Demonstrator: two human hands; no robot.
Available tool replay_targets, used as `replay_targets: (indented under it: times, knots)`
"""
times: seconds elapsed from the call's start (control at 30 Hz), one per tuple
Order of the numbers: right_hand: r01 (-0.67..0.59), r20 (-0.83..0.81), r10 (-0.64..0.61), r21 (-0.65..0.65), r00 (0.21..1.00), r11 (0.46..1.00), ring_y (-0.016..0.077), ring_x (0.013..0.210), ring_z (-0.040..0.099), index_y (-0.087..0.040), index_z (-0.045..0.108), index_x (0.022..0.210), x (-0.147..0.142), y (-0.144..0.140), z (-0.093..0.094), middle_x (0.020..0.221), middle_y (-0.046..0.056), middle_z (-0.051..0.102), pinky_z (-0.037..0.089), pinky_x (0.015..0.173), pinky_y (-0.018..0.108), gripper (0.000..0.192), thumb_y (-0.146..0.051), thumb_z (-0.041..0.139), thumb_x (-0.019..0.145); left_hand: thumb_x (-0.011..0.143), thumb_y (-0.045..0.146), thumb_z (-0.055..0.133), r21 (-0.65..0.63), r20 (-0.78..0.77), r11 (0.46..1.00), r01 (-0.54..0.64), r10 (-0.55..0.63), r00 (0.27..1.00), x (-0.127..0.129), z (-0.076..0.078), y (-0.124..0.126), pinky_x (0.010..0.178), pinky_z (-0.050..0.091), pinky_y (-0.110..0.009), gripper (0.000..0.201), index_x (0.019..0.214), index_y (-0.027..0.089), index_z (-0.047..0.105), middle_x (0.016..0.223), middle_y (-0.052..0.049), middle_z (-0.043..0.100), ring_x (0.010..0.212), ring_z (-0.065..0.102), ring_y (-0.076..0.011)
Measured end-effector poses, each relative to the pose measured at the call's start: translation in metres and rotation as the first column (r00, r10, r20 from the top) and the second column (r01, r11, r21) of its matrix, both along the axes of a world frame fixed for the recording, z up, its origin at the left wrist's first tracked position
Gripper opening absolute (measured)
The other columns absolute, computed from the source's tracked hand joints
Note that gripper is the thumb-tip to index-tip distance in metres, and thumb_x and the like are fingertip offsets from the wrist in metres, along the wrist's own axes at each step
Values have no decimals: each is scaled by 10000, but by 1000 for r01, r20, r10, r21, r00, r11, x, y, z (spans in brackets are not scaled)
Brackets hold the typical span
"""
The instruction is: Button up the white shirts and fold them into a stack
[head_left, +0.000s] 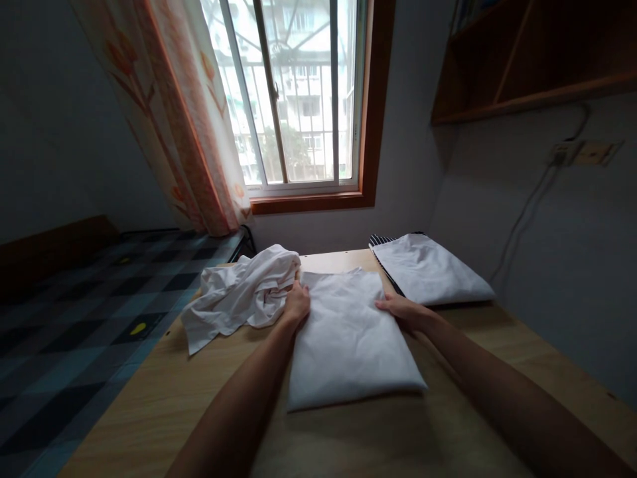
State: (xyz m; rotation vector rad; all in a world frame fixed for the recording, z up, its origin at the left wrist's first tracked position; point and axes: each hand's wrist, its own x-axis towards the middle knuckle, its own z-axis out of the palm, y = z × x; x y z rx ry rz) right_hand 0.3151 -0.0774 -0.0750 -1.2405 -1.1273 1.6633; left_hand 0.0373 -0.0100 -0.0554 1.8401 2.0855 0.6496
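A folded white shirt [353, 345] lies flat on the wooden table in front of me, a few soft creases across its top. My left hand [297, 302] grips its left edge near the far end, fingers closed on the cloth. On the opposite edge, my right hand [401, 309] pinches the fabric between thumb and fingers, the fingertips partly hidden underneath. A crumpled white garment [243, 292] lies loosely heaped just left of my left hand. Beyond my right hand rests a folded white garment [430, 269] on top of a black-and-white striped cloth [382, 239].
The light wooden table [213, 398] stands before a window [298, 93] with a floral curtain [184, 133]. A bed with a checked cover [74, 332] adjoins at left. At right, a wooden shelf [497, 73] hangs above a wall socket [592, 153] with a cable.
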Motion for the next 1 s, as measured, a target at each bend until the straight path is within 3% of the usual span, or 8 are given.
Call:
replay_targets:
  times: [0.13, 0.23, 0.33, 0.43, 0.57, 0.8, 0.9, 1.0]
  knots:
    - [-33, 15, 34, -56, 999, 998, 191, 744, 665, -151, 651, 968, 3, -32, 6, 935, 96, 718, 531, 649, 286, 275, -235, 679, 708, 941, 266, 427, -15, 41, 989, 149, -148, 988, -4, 0, -4, 847, 441, -238, 219, 1051, 140, 569, 1094, -120, 670, 995, 630, -185]
    - [50, 166, -80, 182, 983, 982, 209, 791, 650, -135, 666, 908, -1, -21, 16, 900, 87, 714, 518, 691, 297, 229, -250, 656, 710, 937, 254, 430, -13, 40, 984, 177, -176, 984, -3, 1, -6, 863, 437, -264, 225, 1056, 131, 576, 1098, -132, 665, 1007, 622, -202]
    - [24, 364, -209, 452, 908, 892, 211, 802, 623, -142, 658, 804, -7, 7, 15, 844, 62, 699, 498, 746, 307, 155, -271, 610, 734, 948, 259, 405, 17, 21, 994, 107, -107, 994, 0, 0, -11, 864, 431, -303, 252, 1106, 122, 545, 1118, -173, 654, 1029, 624, -239]
    - [31, 385, -300, 569, 873, 822, 212, 872, 615, -162, 657, 886, -11, 29, 5, 918, 57, 699, 478, 838, 326, 210, -296, 520, 803, 969, 265, 349, 36, 22, 999, 11, -12, 1000, 3, -1, -19, 810, 441, -320, 275, 1151, 119, 496, 1074, -194, 666, 996, 648, -263]
    - [143, 403, -416, 555, 815, 819, 202, 972, 611, -189, 641, 1029, -10, 45, -5, 995, 50, 697, 454, 908, 323, 272, -277, 452, 853, 992, 287, 269, 40, -12, 997, -61, 62, 998, 7, -1, -22, 763, 444, -337, 315, 1191, 118, 445, 1056, -212, 671, 976, 663, -288]
    - [242, 643, -490, 438, 589, 866, 265, 945, 623, -170, 648, 915, -8, 43, -4, 887, 101, 676, 445, 883, 367, 150, -209, 598, 779, 932, 310, 448, -25, -126, 1000, -17, 13, 992, 5, 21, -19, 839, 446, -343, 369, 1239, 105, 452, 1137, -208, 644, 1059, 628, -303]
    - [255, 686, -524, 461, 506, 850, 290, 1037, 597, -150, 586, 1158, -10, 36, 6, 1070, 150, 637, 424, 918, 385, 390, -177, 610, 770, 886, 353, 519, 102, -332, 989, 106, -67, 941, 17, 40, -41, 879, 436, -406, 490, 1321, 146, 432, 1290, -208, 549, 1134, 560, -349]
    - [132, 661, -632, 641, 405, 756, 337, 1206, 491, -139, 417, 1387, -31, 40, 29, 1338, 205, 485, 364, 1001, 425, 607, -190, 573, 803, 885, 349, 493, 98, -506, 952, 289, -202, 838, 45, 50, -64, 911, 418, -451, 437, 1261, 130, 537, 1339, -231, 499, 1175, 504, -375]
